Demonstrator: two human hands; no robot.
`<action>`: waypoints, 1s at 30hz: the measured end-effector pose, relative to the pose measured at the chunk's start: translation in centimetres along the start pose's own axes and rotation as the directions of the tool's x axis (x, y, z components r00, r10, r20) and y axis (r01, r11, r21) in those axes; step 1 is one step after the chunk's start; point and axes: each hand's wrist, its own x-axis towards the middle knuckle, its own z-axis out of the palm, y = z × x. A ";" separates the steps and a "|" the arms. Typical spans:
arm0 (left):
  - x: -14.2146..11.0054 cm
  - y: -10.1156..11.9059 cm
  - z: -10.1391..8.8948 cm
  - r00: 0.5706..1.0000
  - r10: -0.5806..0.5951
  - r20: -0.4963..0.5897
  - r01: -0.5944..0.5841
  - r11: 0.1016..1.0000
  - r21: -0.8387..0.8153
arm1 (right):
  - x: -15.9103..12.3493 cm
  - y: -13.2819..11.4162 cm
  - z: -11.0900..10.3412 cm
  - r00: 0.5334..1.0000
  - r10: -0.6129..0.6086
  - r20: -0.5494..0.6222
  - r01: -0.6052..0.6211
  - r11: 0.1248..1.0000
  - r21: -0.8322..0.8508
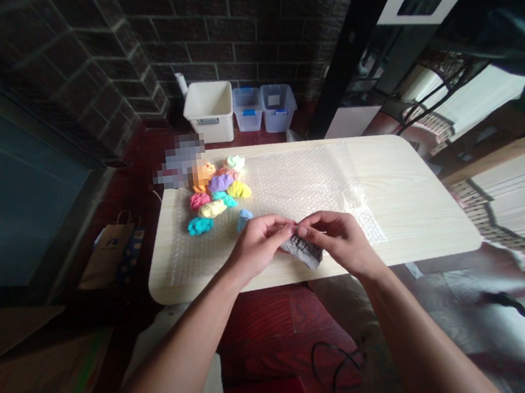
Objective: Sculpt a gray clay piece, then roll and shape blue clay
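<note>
Head view: one grey lump [310, 255], creased, above the table's [432, 203] near edge; upper end pinched, fingers closed to thumbs, by left hand [258, 242] and right hand [339, 237]. Shaping: seemingly under way, piece not set down. Coloured lumps [220, 183], assorted: on bubble wrap [299, 186], out of hand. Blue lump [244, 218]: just beside left hand.

Our bare left forearm [197, 338] and right forearm [408, 306] converge over the near edge of the surface [417, 199]; our left hand [261, 240] and right hand [339, 238] meet at the fingertips, thumbs pressed toward curled index fingers.
</note>
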 end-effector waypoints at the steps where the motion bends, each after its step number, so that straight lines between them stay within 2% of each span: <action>1: 0.0 -0.1 0.0 1.000 0.028 0.002 -0.028 0.999 0.045 | 0.0 0.1 -0.1 1.000 0.002 0.009 -0.001 1.000 -0.011; 4: -0.2 -0.3 -0.1 0.992 0.121 0.021 -0.123 0.975 0.183 | 0.2 0.3 -0.2 1.000 0.018 0.018 -0.017 1.000 -0.005; 7: -0.4 -0.4 -0.2 0.985 0.164 0.055 -0.173 0.958 0.229 | 0.3 0.1 -0.2 0.999 0.042 0.018 -0.042 0.999 0.016; 13: -0.5 -0.3 -0.2 0.981 0.178 0.070 -0.189 0.958 0.217 | 0.2 -0.3 0.1 0.998 0.061 -0.002 -0.061 0.998 0.031; 18: -0.5 -0.4 -0.3 0.982 0.169 0.082 -0.182 0.961 0.208 | 0.0 -0.2 0.0 1.000 0.018 -0.019 -0.018 0.999 0.043; 22: -0.7 -0.3 -0.3 0.982 0.173 0.079 -0.188 0.950 0.249 | 0.0 -0.2 0.0 0.999 -0.030 0.029 0.030 0.999 0.020; 24: -0.6 -0.2 -0.1 0.986 0.153 0.061 -0.163 0.962 0.220 | 0.1 0.0 0.0 0.999 -0.039 0.005 0.038 0.999 0.012; 27: -0.5 0.1 0.0 0.996 0.083 0.031 -0.086 0.993 0.080 | 0.2 0.4 0.1 0.993 -0.052 -0.109 0.057 0.998 0.038; 30: -0.2 0.1 0.0 0.997 0.071 0.032 -0.071 0.997 -0.015 | 0.2 0.6 0.1 0.978 -0.068 -0.196 0.081 0.995 0.061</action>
